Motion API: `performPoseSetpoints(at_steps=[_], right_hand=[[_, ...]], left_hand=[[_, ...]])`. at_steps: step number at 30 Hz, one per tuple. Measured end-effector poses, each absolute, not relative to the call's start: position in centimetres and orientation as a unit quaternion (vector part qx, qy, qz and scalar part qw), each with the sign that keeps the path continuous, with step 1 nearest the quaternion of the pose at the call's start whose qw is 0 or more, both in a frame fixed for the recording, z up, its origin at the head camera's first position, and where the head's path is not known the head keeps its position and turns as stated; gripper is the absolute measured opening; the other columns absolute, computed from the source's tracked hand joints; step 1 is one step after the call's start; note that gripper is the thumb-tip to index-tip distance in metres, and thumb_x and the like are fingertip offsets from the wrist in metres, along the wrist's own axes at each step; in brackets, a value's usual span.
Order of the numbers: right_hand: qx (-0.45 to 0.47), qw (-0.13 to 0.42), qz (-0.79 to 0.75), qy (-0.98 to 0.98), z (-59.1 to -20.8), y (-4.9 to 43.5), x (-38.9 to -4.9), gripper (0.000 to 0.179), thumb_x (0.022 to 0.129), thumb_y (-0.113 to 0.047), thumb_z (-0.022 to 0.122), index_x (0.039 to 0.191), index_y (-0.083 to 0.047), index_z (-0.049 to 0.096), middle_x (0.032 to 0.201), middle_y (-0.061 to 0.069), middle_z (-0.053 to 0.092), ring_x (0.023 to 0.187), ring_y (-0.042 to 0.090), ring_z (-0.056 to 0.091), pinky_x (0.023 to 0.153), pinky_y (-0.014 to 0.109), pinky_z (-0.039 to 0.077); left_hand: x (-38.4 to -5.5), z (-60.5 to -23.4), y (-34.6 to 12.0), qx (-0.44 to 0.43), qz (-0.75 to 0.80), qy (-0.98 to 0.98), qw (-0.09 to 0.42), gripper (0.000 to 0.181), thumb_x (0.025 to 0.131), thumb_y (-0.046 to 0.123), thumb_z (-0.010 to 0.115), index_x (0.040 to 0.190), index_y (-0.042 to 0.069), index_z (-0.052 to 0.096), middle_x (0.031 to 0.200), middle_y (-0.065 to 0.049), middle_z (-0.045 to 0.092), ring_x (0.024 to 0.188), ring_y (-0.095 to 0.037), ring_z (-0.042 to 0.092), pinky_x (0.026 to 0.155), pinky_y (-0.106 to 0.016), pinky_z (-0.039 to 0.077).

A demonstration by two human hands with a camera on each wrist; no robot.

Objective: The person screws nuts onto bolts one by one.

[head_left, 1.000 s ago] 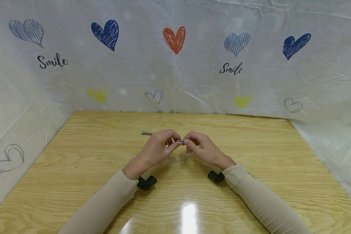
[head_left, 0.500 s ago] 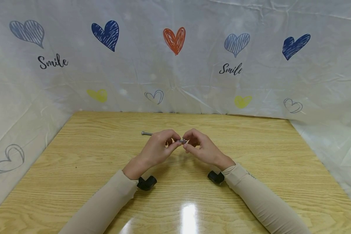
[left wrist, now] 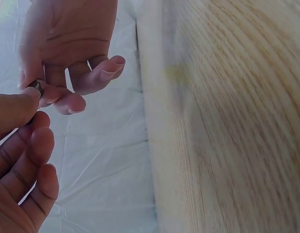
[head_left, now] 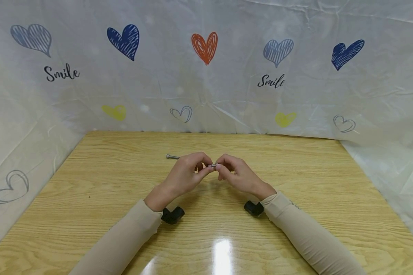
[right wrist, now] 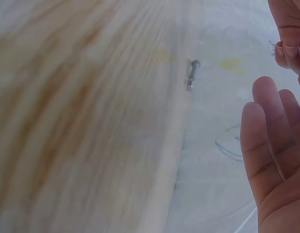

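Above the middle of the table, my left hand [head_left: 184,173] pinches a small silver bolt [head_left: 212,165] between thumb and fingertips in the head view. Facing it, my right hand [head_left: 240,173] pinches the bolt's other end, where a nut sits mostly covered by thumb and forefinger. A bit of dark metal, the nut [left wrist: 38,87], shows between the two hands' fingertips in the left wrist view. The remaining fingers of both hands are loosely bent. Behind my left hand, a second bolt [head_left: 173,156] lies on the table, and the right wrist view shows a nut [right wrist: 189,86] at its end.
The wood-grain table [head_left: 89,229] spreads under both arms. A white cloth [head_left: 234,103] printed with hearts and "Smile" hangs along its back and sides. Black wrist devices [head_left: 173,215] sit beneath both cuffs.
My right thumb and forefinger spread apart half a second ago, baring the nut, and have closed over it again. My left hand keeps its place.
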State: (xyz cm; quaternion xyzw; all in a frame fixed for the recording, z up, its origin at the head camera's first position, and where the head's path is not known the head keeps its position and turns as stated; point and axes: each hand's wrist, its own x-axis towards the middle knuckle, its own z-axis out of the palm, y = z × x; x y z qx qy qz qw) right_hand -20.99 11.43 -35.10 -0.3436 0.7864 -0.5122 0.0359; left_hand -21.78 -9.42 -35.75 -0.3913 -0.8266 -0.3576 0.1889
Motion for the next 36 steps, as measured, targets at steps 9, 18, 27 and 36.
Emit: performPoseSetpoints(at_steps=[9, 18, 27, 36], right_hand=[[-0.334, 0.031, -0.516, 0.788, -34.93, 11.44, -20.94, 0.016, 0.102, -0.01, 0.046, 0.098, -0.003, 0.06, 0.078, 0.021, 0.06, 0.074, 0.037, 0.06, 0.069, 0.032, 0.048], [-0.345, 0.02, -0.518, 0.782, -34.98, 11.65, -21.04, 0.018, 0.102, -0.006, 0.043, 0.1, -0.002, 0.061, 0.083, 0.02, 0.06, 0.075, 0.039, 0.059, 0.07, 0.039, 0.051], [-0.349, 0.02, -0.525, 0.776, -35.19, 11.33, -21.2, 0.019, 0.098, -0.006, 0.053, 0.115, 0.001, 0.055, 0.098, 0.017, 0.062, 0.076, 0.033, 0.062, 0.071, 0.04, 0.051], [-0.352, 0.01, -0.529, 0.773, -35.19, 11.45, -21.11, 0.016, 0.096, -0.003, 0.054, 0.112, 0.002, 0.053, 0.098, 0.017, 0.061, 0.075, 0.037, 0.063, 0.069, 0.04, 0.052]], left_hand=[[-22.12, -35.94, -9.42, -0.404, -0.362, -0.82, 0.184, 0.011, 0.086, 0.003, 0.07, 0.091, 0.01, 0.064, 0.083, 0.003, 0.062, 0.065, -0.006, 0.049, 0.058, -0.025, 0.043], [-22.21, -36.01, -9.34, -0.403, -0.358, -0.822, 0.187, 0.011, 0.086, 0.001, 0.069, 0.09, 0.01, 0.064, 0.083, 0.003, 0.061, 0.064, -0.006, 0.048, 0.058, -0.025, 0.043], [-22.04, -36.02, -9.74, -0.396, -0.358, -0.823, 0.193, 0.012, 0.085, 0.001, 0.07, 0.09, 0.009, 0.064, 0.082, 0.002, 0.061, 0.063, -0.007, 0.048, 0.058, -0.025, 0.042], [-22.15, -35.99, -9.48, -0.401, -0.356, -0.822, 0.193, 0.009, 0.086, 0.001, 0.07, 0.091, 0.007, 0.064, 0.083, 0.002, 0.061, 0.063, -0.006, 0.048, 0.058, -0.025, 0.042]])
